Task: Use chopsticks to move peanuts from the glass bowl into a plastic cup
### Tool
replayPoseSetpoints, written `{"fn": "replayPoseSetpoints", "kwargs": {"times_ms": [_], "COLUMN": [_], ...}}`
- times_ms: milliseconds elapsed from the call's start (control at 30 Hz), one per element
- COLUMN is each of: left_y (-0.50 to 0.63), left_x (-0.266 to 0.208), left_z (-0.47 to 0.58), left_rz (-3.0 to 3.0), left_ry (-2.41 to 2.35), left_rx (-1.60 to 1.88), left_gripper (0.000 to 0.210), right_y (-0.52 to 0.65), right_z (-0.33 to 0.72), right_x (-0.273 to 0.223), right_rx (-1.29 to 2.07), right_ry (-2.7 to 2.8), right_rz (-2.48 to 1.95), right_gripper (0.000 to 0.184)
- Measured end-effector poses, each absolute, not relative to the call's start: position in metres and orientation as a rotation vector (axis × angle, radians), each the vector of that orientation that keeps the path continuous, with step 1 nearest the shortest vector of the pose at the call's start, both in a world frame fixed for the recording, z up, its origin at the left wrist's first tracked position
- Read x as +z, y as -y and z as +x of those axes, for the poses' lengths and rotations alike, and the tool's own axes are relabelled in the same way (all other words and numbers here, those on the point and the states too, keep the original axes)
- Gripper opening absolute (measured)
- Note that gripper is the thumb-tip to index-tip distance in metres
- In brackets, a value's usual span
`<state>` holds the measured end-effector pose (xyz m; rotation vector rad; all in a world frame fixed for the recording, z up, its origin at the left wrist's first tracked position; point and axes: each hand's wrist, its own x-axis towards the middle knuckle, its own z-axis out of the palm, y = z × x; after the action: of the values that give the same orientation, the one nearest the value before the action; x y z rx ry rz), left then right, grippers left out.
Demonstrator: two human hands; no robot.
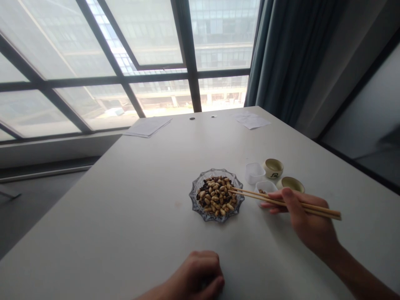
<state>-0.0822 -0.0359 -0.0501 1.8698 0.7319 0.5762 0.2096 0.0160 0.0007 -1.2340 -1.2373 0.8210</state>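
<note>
Right grip (308, 225) closed around chopsticks (326, 212), tips at the mixed nuts (215, 193) in the glass bowl (215, 218) on the bench (125, 216). Left grip (200, 271) curled in a loose fist, nothing visible in it, on the bowl's near side.

Looks like an office or meeting room from where I stand: broad plain white table (131, 196), loose paper sheets (148, 126) at its far left, more (253, 121) far right. Dark-framed windows (191, 62) beyond, facing a many-windowed building (225, 25); long blue-grey curtain (281, 54) at right.
</note>
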Motion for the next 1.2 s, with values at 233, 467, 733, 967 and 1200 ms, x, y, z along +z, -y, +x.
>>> {"fn": "replayPoseSetpoints", "kwargs": {"times_ms": [233,467,733,967,1200], "left_y": [0.036,0.038,0.037,0.037,0.037], "left_x": [-0.051,-0.046,-0.049,-0.048,-0.046], "left_z": [-0.081,-0.080,-0.080,-0.080,-0.080], "left_rz": [1.848,1.844,1.871,1.878,1.861], "left_ry": [-0.739,-0.753,-0.758,-0.747,-0.744], "left_rx": [0.576,0.574,0.565,0.576,0.570], "left_gripper": [0.056,0.057,0.058,0.059,0.059], "right_y": [-0.006,-0.005,-0.011,-0.027,-0.023], "right_z": [0.247,0.275,0.228,0.206,0.200], "right_x": [0.058,0.071,0.038,-0.005,-0.007], "right_rx": [0.475,0.433,0.688,0.901,0.839], "right_ry": [1.086,1.097,1.221,1.383,1.447], "right_rz": [-1.371,-1.585,-1.298,-1.168,-1.181], "right_gripper": [0.040,0.045,0.039,0.034,0.031]}}
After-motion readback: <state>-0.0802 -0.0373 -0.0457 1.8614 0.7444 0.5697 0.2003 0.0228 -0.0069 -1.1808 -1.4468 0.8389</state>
